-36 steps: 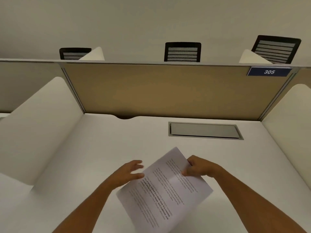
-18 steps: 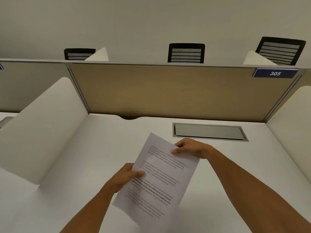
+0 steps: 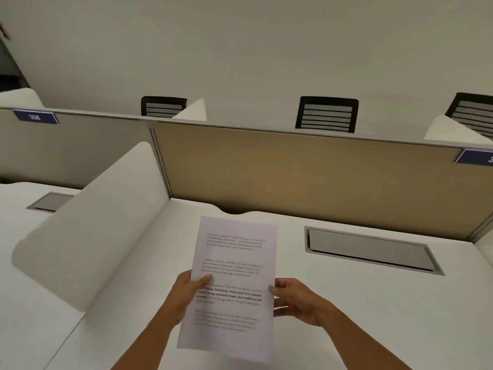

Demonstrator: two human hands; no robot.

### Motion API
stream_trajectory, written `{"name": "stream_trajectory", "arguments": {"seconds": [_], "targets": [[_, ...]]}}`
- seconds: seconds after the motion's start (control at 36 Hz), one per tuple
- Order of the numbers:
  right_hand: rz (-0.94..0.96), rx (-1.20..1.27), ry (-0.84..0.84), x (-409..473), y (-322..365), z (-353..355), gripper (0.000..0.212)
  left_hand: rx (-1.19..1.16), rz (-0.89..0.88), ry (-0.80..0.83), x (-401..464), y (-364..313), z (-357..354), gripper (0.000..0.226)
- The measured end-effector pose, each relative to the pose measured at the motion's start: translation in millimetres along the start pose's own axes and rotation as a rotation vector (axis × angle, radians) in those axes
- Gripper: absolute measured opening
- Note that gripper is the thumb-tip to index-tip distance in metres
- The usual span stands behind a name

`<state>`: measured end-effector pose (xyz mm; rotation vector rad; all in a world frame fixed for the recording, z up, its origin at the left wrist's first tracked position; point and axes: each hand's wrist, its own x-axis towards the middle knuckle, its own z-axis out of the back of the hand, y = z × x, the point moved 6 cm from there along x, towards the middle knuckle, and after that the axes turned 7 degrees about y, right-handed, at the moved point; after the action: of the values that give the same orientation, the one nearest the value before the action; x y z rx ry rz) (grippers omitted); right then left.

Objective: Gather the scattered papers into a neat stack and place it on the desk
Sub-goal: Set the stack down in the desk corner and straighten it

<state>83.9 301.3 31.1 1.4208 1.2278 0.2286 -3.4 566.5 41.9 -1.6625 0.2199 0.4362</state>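
As you swung the papers point(image 3: 234, 284) from skewed to square, both hands, left hand point(image 3: 186, 295) and right hand point(image 3: 296, 300), clamped their side edges above the desk point(image 3: 346, 303), ready for placing.

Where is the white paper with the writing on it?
In the head view, the white printed paper is low centre, held between left hand and right hand above the white desk.

A white desk point(image 3: 346, 311) spreads between a white side divider point(image 3: 106, 236) and a tan back partition point(image 3: 306, 172). Set flush into its top, right of centre, is a grey cable hatch point(image 3: 370, 249) (lid closed).
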Motion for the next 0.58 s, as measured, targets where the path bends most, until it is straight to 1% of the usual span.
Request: {"name": "stream_trajectory", "arguments": {"seconds": [0.11, 0.25, 0.42, 0.5, 0.58], "targets": [[-0.036, -0.111, -0.130, 36.8, -2.7, -22.2, 0.025, 0.077, 0.015, -0.062, 10.0, -10.8, 29.6, 0.029], [-0.047, -0.097, -0.260, 76.4, 0.8, -41.8, 0.014, 0.193, 0.033, -0.144, 27.1, -24.2, 64.6, 0.020], [-0.073, -0.101, -0.349, 120.2, 10.8, -50.0, 0.012, 0.301, 0.122, -0.082, 50.0, -25.6, 107.8, 0.018], [-0.087, -0.077, -0.384, 141.3, 16.6, -51.8, 0.012, 0.362, 0.155, -0.154, 61.9, -24.4, 130.8, 0.013], [-0.114, -0.004, -0.431, 164.4, 19.4, -52.0, 0.007, 0.359, 0.167, -0.248, 74.1, -23.6, 150.6, 0.010]]}}
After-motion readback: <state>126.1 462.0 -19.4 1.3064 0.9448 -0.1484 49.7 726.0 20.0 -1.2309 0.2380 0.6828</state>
